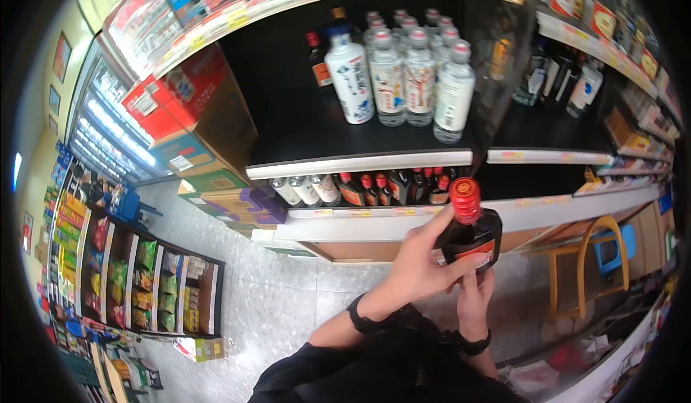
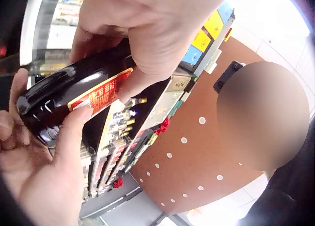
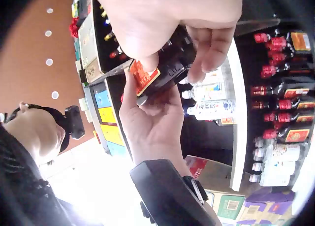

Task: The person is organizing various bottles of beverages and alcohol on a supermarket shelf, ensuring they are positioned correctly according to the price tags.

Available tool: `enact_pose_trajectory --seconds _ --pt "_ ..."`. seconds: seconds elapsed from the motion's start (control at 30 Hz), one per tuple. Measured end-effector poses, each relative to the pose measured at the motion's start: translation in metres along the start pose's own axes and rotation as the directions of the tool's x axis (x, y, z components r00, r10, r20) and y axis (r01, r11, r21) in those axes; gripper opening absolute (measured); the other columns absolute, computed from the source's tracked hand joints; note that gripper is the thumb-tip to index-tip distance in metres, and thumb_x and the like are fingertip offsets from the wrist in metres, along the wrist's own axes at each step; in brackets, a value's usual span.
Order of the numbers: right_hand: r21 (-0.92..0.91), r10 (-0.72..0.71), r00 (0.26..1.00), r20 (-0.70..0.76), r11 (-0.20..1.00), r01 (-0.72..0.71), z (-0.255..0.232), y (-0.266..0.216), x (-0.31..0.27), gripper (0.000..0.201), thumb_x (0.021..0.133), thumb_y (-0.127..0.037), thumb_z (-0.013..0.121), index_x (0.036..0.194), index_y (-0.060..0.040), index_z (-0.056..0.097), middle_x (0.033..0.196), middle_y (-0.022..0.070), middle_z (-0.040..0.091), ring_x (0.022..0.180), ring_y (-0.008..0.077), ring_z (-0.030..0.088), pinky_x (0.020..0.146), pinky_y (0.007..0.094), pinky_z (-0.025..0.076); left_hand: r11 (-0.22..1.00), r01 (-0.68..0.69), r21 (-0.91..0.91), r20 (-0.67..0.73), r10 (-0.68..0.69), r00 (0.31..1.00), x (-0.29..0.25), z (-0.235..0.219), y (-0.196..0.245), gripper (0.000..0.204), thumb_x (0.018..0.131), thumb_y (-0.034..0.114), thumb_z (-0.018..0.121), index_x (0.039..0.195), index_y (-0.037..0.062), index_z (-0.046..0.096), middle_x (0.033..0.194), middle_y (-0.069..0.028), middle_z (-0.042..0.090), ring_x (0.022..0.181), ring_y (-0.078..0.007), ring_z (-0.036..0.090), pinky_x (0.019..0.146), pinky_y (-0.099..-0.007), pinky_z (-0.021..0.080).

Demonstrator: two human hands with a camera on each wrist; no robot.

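Both hands hold a dark bottle with a red cap and an orange-red label (image 1: 481,250), tilted in front of the shelves. My left hand (image 1: 419,262) grips its side, with the thumb across the label. From below, my right hand (image 1: 473,306) holds the lower part. In the left wrist view the bottle (image 2: 54,100) lies slanted, the right thumb pressing the label's edge. The right wrist view has the bottle (image 3: 172,76) between the right hand (image 3: 167,14) above and the left hand (image 3: 153,120) below. Fingers hide part of the bottle.
Clear bottles (image 1: 419,79) stand on the black shelf (image 1: 288,140) ahead. Below it, red-capped dark bottles (image 1: 399,187) line a lower shelf. Stacked cartons (image 1: 209,108) are to the left, a snack rack (image 1: 137,280) further left. A yellow chair (image 1: 581,273) stands at right.
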State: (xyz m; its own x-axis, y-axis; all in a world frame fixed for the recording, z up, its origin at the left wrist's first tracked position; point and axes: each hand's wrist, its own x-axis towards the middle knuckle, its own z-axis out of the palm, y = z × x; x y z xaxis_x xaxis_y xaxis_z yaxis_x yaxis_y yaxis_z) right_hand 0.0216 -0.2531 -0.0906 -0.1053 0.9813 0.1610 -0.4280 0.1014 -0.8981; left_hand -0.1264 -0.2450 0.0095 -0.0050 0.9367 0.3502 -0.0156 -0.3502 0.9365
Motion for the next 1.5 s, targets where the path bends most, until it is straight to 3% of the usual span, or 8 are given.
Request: enact_pose_trajectory --seconds 0.2,0.33,0.47,0.53,0.8,0.9,1.33,1.5 --pt "-0.015 0.116 0.973 0.198 0.993 -0.115 0.066 0.021 0.038 0.037 0.099 -0.006 0.055 0.133 0.0011 0.045 0.115 0.0132 0.065 0.087 0.0194 0.070 0.064 0.0268 0.057 0.987 -0.103 0.127 -0.240 0.131 0.962 -0.002 -0.073 -0.005 0.076 0.073 -0.003 0.085 0.137 -0.0079 0.044 0.124 -0.0134 0.062 0.110 -0.0206 0.064 0.095 -0.0331 0.053" --pt "-0.046 0.084 0.938 0.338 0.996 -0.072 0.139 0.036 0.073 0.051 0.097 -0.005 0.058 0.142 0.0012 0.035 0.121 0.0141 0.064 0.093 0.0173 0.070 0.071 0.0233 0.055 0.973 -0.104 0.205 -0.330 0.169 0.929 0.019 -0.149 -0.003 0.080 0.074 -0.005 0.083 0.141 -0.0076 0.039 0.119 -0.0146 0.064 0.107 -0.0215 0.066 0.091 -0.0316 0.056" --pt "0.045 0.095 0.931 0.353 0.992 -0.118 0.181 0.057 0.082 0.066 0.095 -0.004 0.061 0.150 0.0034 0.025 0.135 0.0220 0.057 0.102 0.0186 0.069 0.079 0.0254 0.055 0.900 -0.171 0.400 -0.422 0.347 0.838 0.040 -0.211 -0.003 0.065 0.072 0.005 0.087 0.127 -0.0053 0.056 0.106 -0.0094 0.067 0.093 -0.0155 0.068 0.077 -0.0265 0.055" --pt "-0.172 0.081 0.918 0.388 0.985 -0.014 0.194 0.056 0.089 0.065 0.094 -0.004 0.064 0.148 0.0054 0.030 0.135 0.0265 0.056 0.104 0.0195 0.069 0.082 0.0274 0.055 0.863 -0.153 0.481 -0.389 0.367 0.845 0.055 -0.233 -0.001 0.061 0.072 0.006 0.087 0.124 -0.0045 0.058 0.102 -0.0077 0.067 0.088 -0.0136 0.067 0.074 -0.0256 0.054" --pt "-0.042 0.080 0.896 0.436 0.997 -0.069 0.208 0.059 0.118 0.037 0.096 -0.007 0.061 0.129 0.0074 0.054 0.123 0.0166 0.065 0.096 0.0185 0.071 0.073 0.0251 0.058 0.787 -0.115 0.606 -0.103 0.221 0.970 0.136 -0.265 -0.012 0.062 0.075 0.001 0.083 0.130 -0.0018 0.055 0.107 -0.0075 0.069 0.097 -0.0124 0.066 0.085 -0.0269 0.053" --pt "-0.049 0.085 0.885 0.458 0.996 -0.071 0.201 0.055 0.123 0.035 0.096 -0.007 0.061 0.128 0.0060 0.055 0.121 0.0143 0.066 0.096 0.0177 0.071 0.074 0.0251 0.058 0.822 -0.131 0.554 -0.159 0.260 0.952 0.163 -0.263 -0.023 0.045 0.071 0.005 0.084 0.111 -0.0004 0.063 0.091 -0.0118 0.073 0.082 -0.0179 0.071 0.076 -0.0291 0.053" --pt "-0.055 0.075 0.877 0.475 0.997 -0.055 0.196 0.056 0.139 0.026 0.103 -0.014 0.051 0.122 0.0013 0.061 0.113 0.0099 0.070 0.093 0.0167 0.072 0.071 0.0254 0.057 0.726 -0.014 0.687 -0.133 0.145 0.980 0.215 -0.303 -0.040 0.054 0.074 0.002 0.083 0.122 -0.0021 0.058 0.102 -0.0075 0.068 0.092 -0.0135 0.065 0.081 -0.0283 0.052" --pt "-0.096 0.085 0.870 0.485 0.994 -0.044 0.193 0.055 0.138 0.025 0.102 -0.012 0.051 0.119 0.0017 0.063 0.112 0.0103 0.070 0.091 0.0162 0.072 0.070 0.0244 0.057 0.582 -0.119 0.805 -0.074 0.298 0.952 0.215 -0.310 -0.053 0.054 0.071 0.006 0.087 0.118 -0.0002 0.061 0.098 -0.0076 0.059 0.084 -0.0154 0.064 0.073 -0.0305 0.052"
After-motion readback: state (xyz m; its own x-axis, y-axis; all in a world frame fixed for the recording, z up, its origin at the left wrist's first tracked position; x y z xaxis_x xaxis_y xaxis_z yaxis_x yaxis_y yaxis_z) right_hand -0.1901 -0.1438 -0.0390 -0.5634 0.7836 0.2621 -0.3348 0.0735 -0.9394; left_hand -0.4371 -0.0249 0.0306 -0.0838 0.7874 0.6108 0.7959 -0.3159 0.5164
